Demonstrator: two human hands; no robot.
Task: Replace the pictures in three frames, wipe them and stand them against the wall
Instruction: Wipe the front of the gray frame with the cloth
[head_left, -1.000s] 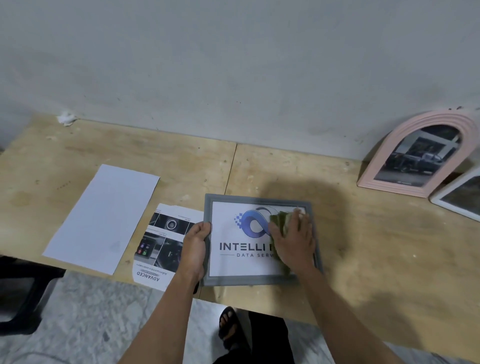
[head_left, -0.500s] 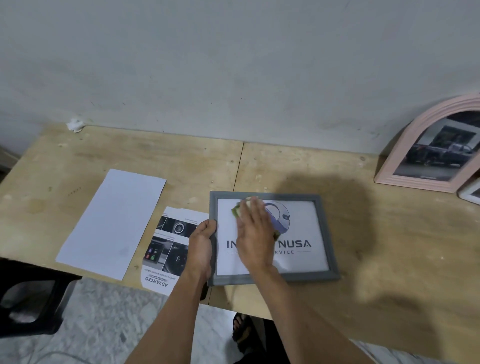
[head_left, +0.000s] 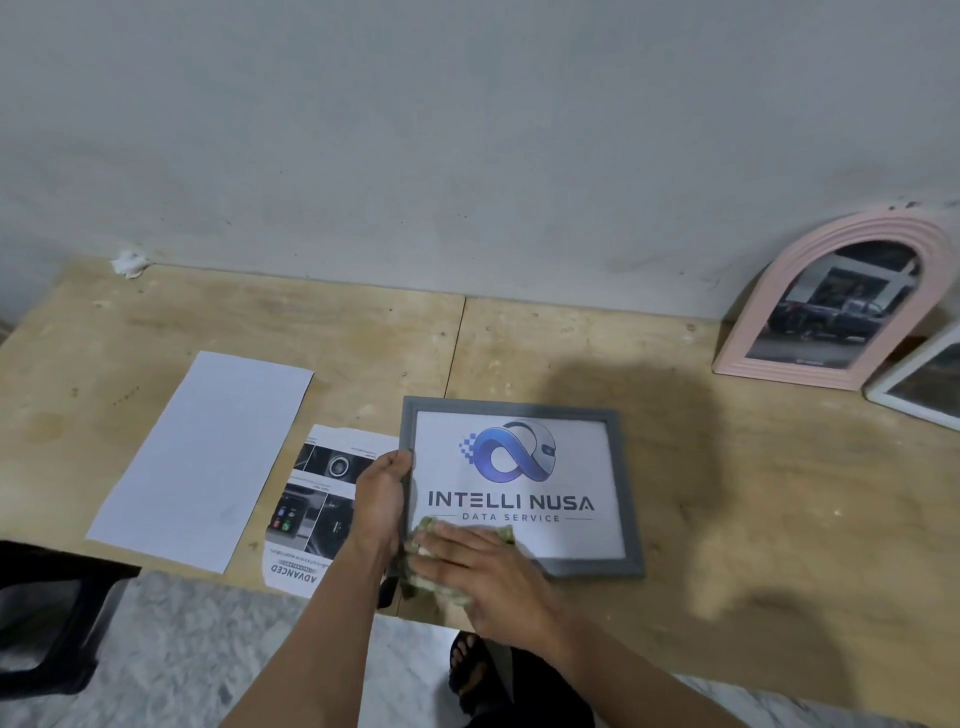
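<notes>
Wiping of frame 3, flat on the wooden desk (head_left: 727, 493).
The grey rectangular frame (head_left: 626, 488) is gripped by the left hand (head_left: 382, 493); the green cloth (head_left: 441, 566) is pressed under the flat right hand (head_left: 483, 566); standing against the wall (head_left: 467, 156) is judged next.

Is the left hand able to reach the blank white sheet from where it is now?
Probably yes. The left hand grips the grey frame at its left edge, and only the flat printed leaflet lies between it and the blank white sheet; it must release the frame first.
</notes>
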